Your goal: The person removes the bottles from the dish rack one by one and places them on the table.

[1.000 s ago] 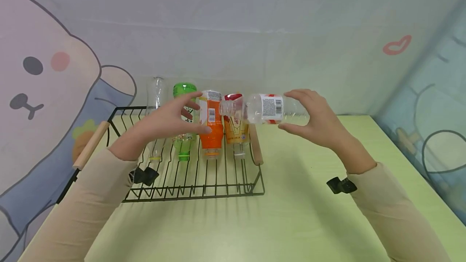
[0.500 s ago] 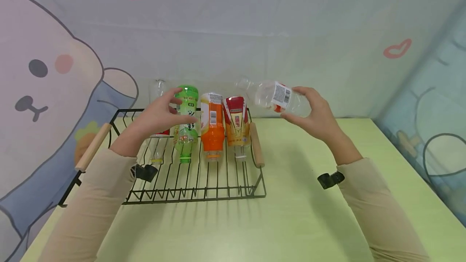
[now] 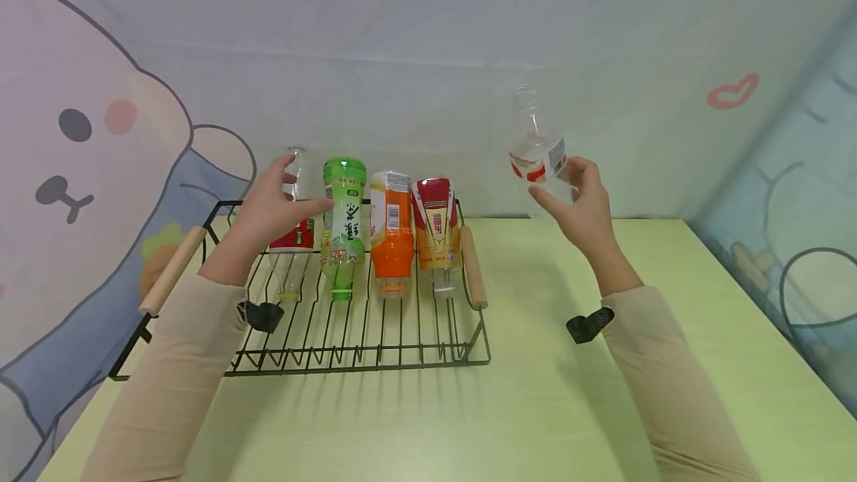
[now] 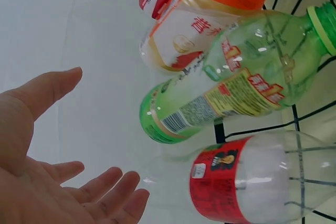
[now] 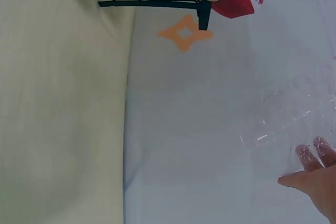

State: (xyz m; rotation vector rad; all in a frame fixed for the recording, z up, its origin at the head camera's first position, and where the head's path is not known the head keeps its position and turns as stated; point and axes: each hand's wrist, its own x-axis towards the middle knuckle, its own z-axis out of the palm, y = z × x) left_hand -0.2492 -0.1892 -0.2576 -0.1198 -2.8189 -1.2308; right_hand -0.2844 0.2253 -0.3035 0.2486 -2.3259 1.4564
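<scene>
My right hand (image 3: 584, 203) grips the lower part of a clear plastic bottle (image 3: 535, 157) with a red and white label, neck upward, above the table's back edge. In the right wrist view the transparent bottle (image 5: 286, 114) is faint beyond the fingertips. My left hand (image 3: 268, 210) holds nothing, its fingers spread in front of a clear bottle with a red label (image 4: 218, 179). Beside that one, a green bottle (image 3: 344, 222), an orange bottle (image 3: 390, 233) and a red and gold bottle (image 3: 437, 225) lie neck-down in a black wire rack (image 3: 361, 368).
The rack has wooden handles, one on the left (image 3: 172, 270) and one on the right (image 3: 472, 266). It stands on a pale green table (image 3: 535, 407). A printed cloth (image 3: 428, 43) hangs close behind the table.
My right hand has moved the clear bottle away from the rack, turning it from lying sideways to neck-up. My left hand has drawn back leftward from the orange and green bottles.
</scene>
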